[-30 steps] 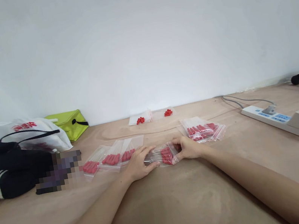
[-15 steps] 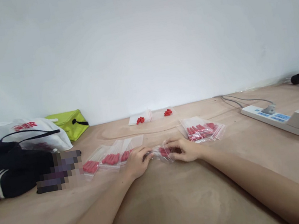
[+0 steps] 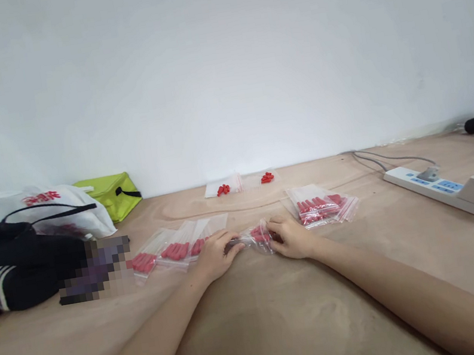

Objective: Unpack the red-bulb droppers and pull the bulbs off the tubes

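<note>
Pinching a small clear bag of red pieces (image 3: 258, 238) at frame centre, your left hand (image 3: 216, 256) grips its left end and your right hand (image 3: 290, 237) its right end, on the wooden table (image 3: 267, 330). Filled bags (image 3: 176, 249) lie just left; a stack of bags (image 3: 321, 204) sits just right.

Glossy clear plastic bag (image 3: 257, 238) of red pieces on matt wooden table (image 3: 289, 326).
</note>
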A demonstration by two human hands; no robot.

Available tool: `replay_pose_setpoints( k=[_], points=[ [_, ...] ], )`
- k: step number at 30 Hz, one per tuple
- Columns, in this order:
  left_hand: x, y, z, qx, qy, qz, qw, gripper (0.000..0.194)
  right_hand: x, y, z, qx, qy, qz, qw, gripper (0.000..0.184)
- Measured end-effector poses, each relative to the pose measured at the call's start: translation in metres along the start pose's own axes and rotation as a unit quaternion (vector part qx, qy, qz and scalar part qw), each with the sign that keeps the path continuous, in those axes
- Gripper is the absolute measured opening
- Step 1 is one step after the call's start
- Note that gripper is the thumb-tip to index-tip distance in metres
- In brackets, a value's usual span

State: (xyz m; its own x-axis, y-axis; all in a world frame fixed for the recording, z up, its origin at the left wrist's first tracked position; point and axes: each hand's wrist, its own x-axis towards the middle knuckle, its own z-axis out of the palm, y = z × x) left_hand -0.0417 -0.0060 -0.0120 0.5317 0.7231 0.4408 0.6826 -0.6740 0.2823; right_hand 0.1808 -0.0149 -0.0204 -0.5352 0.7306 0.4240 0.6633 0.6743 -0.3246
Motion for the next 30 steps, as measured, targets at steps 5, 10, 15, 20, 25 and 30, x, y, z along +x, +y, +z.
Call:
replay_pose_setpoints(
  k=[5, 10, 15, 20, 25, 30],
  points=[
    [0.000, -0.002, 0.001, -0.022, 0.001, 0.002, 1.000, 0.012, 0.001, -0.003, -0.005, -0.002, 0.004, 0.009, 1.000, 0.003],
    [0.001, 0.000, 0.001, -0.007, 0.007, -0.016, 1.000, 0.013, 0.000, -0.001, -0.008, 0.044, -0.017, -0.005, 0.999, 0.010],
    [0.001, -0.002, 0.002, -0.008, 0.010, -0.012, 1.000, 0.014, 0.001, 0.002, -0.004, 0.065, -0.019, 0.002, 0.998, 0.007],
    [0.001, -0.003, 0.003, -0.018, 0.012, -0.024, 0.999, 0.013, 0.003, 0.007, -0.004, 0.211, -0.023, 0.080, 0.974, 0.005],
    [0.001, -0.003, 0.002, -0.016, 0.018, -0.028, 0.999, 0.015, 0.003, 0.013, -0.004, 0.364, -0.028, 0.135, 0.921, 0.014],
    [0.000, -0.003, 0.002, -0.012, 0.023, -0.032, 0.999, 0.014, 0.002, 0.009, 0.001, 0.348, 0.009, 0.119, 0.930, 0.025]
  ],
)
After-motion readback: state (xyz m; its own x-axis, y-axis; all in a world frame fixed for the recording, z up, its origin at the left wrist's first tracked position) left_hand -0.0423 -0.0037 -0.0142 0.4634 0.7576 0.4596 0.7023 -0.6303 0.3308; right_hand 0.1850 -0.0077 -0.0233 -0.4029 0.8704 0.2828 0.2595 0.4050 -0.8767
